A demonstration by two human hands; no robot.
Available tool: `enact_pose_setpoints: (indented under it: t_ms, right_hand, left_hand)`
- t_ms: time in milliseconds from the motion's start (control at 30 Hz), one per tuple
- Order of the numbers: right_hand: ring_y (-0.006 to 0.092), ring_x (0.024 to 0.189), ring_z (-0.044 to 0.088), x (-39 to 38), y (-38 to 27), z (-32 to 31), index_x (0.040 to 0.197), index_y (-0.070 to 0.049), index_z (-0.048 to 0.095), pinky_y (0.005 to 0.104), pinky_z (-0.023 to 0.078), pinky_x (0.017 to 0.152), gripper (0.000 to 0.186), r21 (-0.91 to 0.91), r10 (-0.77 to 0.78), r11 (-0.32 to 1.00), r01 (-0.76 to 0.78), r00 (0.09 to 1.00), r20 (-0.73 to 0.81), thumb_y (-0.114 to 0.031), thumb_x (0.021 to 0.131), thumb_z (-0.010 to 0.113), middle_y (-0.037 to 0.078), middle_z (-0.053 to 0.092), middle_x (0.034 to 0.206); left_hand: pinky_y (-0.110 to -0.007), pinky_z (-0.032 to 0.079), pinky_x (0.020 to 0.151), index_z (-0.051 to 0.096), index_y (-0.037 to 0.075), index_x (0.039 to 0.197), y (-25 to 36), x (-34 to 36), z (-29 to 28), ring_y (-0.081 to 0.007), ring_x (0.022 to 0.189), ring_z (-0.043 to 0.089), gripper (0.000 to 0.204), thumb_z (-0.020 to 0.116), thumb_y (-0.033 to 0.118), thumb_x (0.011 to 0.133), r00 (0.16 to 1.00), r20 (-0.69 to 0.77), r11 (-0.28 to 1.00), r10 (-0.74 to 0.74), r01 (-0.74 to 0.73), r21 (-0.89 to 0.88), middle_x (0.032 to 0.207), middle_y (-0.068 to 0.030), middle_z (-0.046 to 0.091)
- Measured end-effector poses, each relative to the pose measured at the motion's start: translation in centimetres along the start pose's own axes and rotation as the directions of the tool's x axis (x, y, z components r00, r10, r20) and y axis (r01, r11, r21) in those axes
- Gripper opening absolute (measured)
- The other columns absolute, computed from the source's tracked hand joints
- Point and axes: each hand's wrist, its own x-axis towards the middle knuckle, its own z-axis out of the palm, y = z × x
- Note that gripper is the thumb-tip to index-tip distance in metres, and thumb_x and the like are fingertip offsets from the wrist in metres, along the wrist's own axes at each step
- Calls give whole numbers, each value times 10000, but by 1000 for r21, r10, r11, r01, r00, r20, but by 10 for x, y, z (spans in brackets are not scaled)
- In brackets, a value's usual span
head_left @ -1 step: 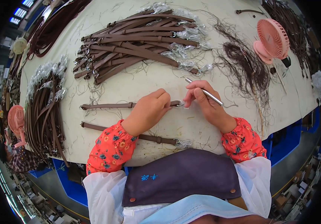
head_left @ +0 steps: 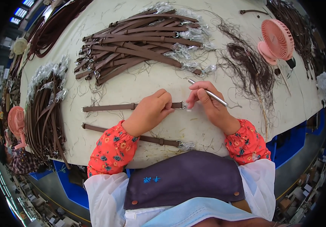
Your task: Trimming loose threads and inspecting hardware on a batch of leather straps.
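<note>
A brown strap [head_left: 110,107] with metal hardware lies across the white table. My left hand [head_left: 149,113], fingers curled, grips it near its right end. At that end a clasp [head_left: 184,105] with a clear plastic cover sits by the fingertips of my right hand [head_left: 210,106], which holds a slim silver tool [head_left: 216,97] with a hooked tip. A second strap [head_left: 94,128] lies below, partly hidden under my left forearm, its plastic-covered clasp at the right.
Strap piles [head_left: 140,53] lie at the back and left [head_left: 45,121]. Loose threads [head_left: 246,68], a pink fan [head_left: 274,38] and more straps [head_left: 301,41] are at the right. Another fan [head_left: 16,121] and a co-worker [head_left: 17,159] are at far left, blue bins [head_left: 290,145] below the table edge.
My left hand and the strap have shifted very slightly, with the strap's left end a little lower. My right hand and the tool look the same.
</note>
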Motion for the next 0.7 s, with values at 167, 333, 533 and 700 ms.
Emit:
enact_pose_setpoints:
  t_ms: [167,333,533,700]
  right_hand:
    - [132,783,630,2,0,-1,1217,-15,525,269,508,744,298,86,40,995,-40,999,4,-248,1067,415,68,618,903]
    - [138,828,635,3,-2,1,1219,-16,526,273,509,767,303,59,44,997,-41,998,-47,-252,1069,410,69,620,907]
    - [133,874,632,4,3,-2,1209,-60,548,282,504,805,219,-199,-100,977,76,988,-114,-180,1048,460,61,626,927]
    - [176,960,652,7,11,-10,1165,-100,572,345,479,935,194,-448,-116,891,72,991,-70,-59,978,536,78,665,1029]
  left_hand:
    - [-367,484,631,537,20,918,6,2,-9,-270,702,581,226,721,5,788,976,95,906,-197,218,-362,913,-102,533]
    - [-305,488,631,625,41,1069,2,-3,2,-173,670,563,290,737,21,802,996,0,954,-89,85,-287,943,-81,570]
    - [-321,523,697,630,43,1180,8,5,-33,-220,857,638,323,697,85,867,916,400,926,-21,169,-339,1048,-135,639]
    - [-441,404,1028,475,67,1383,-39,40,-33,-322,1228,507,539,672,137,887,973,-217,965,76,-17,260,1368,-134,518]
